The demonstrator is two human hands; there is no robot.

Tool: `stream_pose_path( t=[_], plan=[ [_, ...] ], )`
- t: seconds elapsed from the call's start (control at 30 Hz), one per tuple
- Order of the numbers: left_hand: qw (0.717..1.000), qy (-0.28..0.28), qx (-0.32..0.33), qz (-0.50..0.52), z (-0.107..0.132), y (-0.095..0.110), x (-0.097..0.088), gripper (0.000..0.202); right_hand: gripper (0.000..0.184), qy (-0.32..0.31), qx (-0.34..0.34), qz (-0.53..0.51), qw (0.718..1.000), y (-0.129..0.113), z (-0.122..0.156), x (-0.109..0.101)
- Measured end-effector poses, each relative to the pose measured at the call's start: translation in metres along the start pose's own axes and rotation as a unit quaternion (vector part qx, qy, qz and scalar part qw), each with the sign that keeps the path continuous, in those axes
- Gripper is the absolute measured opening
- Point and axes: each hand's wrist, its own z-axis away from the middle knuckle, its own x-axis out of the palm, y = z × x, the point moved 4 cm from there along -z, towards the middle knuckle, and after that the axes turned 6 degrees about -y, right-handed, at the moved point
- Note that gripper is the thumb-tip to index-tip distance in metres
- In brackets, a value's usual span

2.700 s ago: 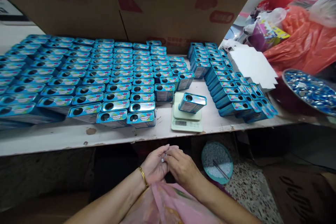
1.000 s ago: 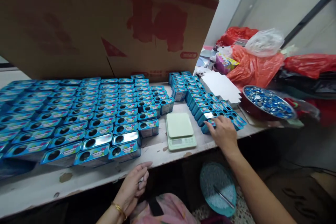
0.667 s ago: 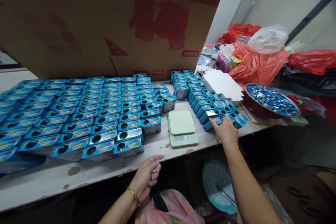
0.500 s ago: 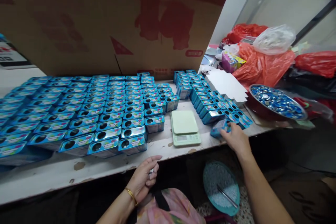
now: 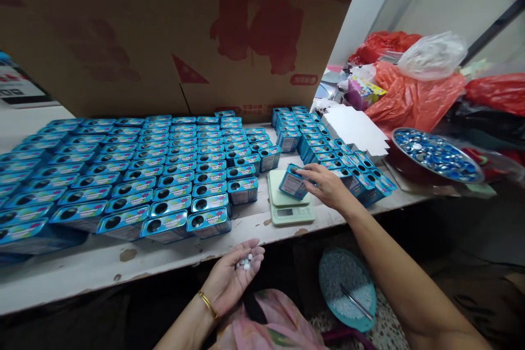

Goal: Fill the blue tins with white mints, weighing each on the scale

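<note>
My right hand [image 5: 326, 186] grips a small blue tin [image 5: 293, 182] and holds it on the pale green scale [image 5: 287, 205] near the shelf's front edge. My left hand [image 5: 233, 276] is below the shelf edge, palm up and cupped, with a few small white candies [image 5: 246, 262] lying on the fingers. A gold bangle is on that wrist. Rows of the same blue tins with round holes on top [image 5: 135, 175] fill the shelf to the left of the scale. A second group of blue tins [image 5: 332, 147] lies to the scale's right.
A big cardboard sheet [image 5: 184, 33] stands behind the tins. A round tray of blue caps [image 5: 437, 153] sits at right beside white card [image 5: 356, 128] and red plastic bags [image 5: 414, 98]. A teal bowl of white pellets [image 5: 346, 290] is on the floor below.
My right hand took a tin from the right-hand group and carried it left onto the scale. My left hand opened upward, showing white candies.
</note>
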Motion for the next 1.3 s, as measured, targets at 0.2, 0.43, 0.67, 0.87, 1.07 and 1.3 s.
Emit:
stream_pose_path(
  t=[0.2,0.43,0.67,0.87,1.07,1.3],
  plan=[
    [1.0,0.021,0.005,0.018,0.002,0.004,-0.009,0.032,0.033,0.041,0.006,-0.078,0.996,0.013,0.005,0.002],
    [0.995,-0.029,-0.043,0.085,-0.005,-0.006,0.012,0.028,0.028,-0.016,-0.015,-0.179,0.984,-0.08,0.051,0.018],
    [0.987,-0.057,-0.113,0.094,-0.011,-0.028,0.012,0.029,0.048,-0.139,-0.064,-0.117,0.981,-0.166,0.082,0.095],
    [0.993,-0.045,-0.084,0.062,-0.008,-0.03,0.015,0.017,0.02,-0.174,-0.076,-0.198,0.962,-0.139,0.073,0.095],
    [0.982,-0.009,-0.092,-0.167,0.011,-0.014,0.011,0.02,0.02,-0.048,0.0,-0.263,0.964,-0.096,0.084,0.07],
    [0.791,-0.108,0.108,-0.592,0.007,0.085,0.11,0.015,0.019,0.054,0.114,-0.115,0.985,0.016,0.092,0.064]
  ],
)
